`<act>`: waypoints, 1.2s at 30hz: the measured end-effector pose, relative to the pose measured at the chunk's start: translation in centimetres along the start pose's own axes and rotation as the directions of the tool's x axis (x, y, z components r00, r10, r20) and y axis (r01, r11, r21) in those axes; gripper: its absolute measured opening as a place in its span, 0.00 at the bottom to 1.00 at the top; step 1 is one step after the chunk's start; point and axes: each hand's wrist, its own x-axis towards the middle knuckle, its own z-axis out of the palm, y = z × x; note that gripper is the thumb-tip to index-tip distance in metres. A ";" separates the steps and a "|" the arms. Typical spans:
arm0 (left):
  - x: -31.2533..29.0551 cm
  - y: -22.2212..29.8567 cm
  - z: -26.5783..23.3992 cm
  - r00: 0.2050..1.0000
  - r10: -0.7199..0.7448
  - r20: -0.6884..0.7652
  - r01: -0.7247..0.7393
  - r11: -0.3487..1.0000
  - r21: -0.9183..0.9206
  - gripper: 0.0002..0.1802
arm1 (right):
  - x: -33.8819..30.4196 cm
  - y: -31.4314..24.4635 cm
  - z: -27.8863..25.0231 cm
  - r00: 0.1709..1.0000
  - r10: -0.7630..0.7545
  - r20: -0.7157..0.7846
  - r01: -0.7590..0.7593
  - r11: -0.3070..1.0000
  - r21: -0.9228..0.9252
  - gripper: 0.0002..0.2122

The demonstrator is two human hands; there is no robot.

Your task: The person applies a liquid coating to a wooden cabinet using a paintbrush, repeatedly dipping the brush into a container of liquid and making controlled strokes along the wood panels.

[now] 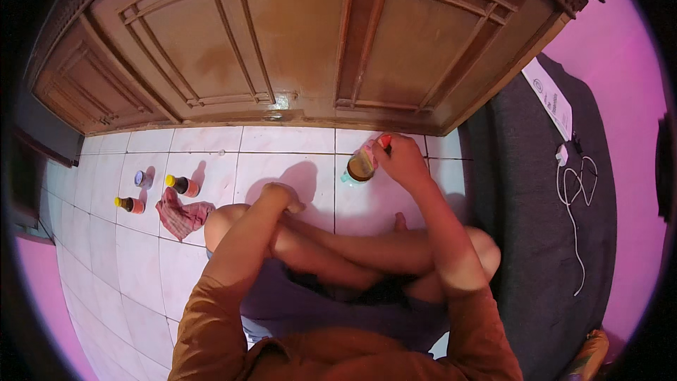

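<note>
My right hand [399,161] is closed on a small item [368,153] with a red end and a flattish pink and tan part; its exact kind is unclear. That item is held at a light teal cup [345,177], which stands on the tiles with something brown at its mouth. Whether the two touch cannot be made out. Near my bent knee, my left hand [284,196] rests loosely by my crossed legs, and I see nothing in it. Its fingers show only in part and look relaxed.
At left are two dark bottles [185,185] with yellow caps, a small purple-lidded jar [143,178] and a crumpled red checked cloth [182,215]. A wooden cabinet [296,42] borders the far side. A dark mattress [522,190] on the right bears a white cable [575,229] and a paper [550,99].
</note>
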 end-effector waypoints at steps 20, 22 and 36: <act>-3.7 0.5 -1.9 0.995 0.028 0.101 -0.029 0.999 0.013 0.40 | 0.9 3.1 3.5 1.000 -0.003 0.022 0.003 1.000 0.016 0.16; -4.4 0.7 -2.7 0.995 0.029 0.099 -0.029 1.000 -0.007 0.41 | 1.0 3.4 3.1 1.000 -0.017 -0.006 0.018 0.999 0.030 0.16; -1.2 -1.4 0.1 0.997 0.073 0.023 -0.070 0.988 -0.135 0.43 | 0.6 6.7 0.9 0.888 0.457 0.044 -0.421 0.771 0.478 0.17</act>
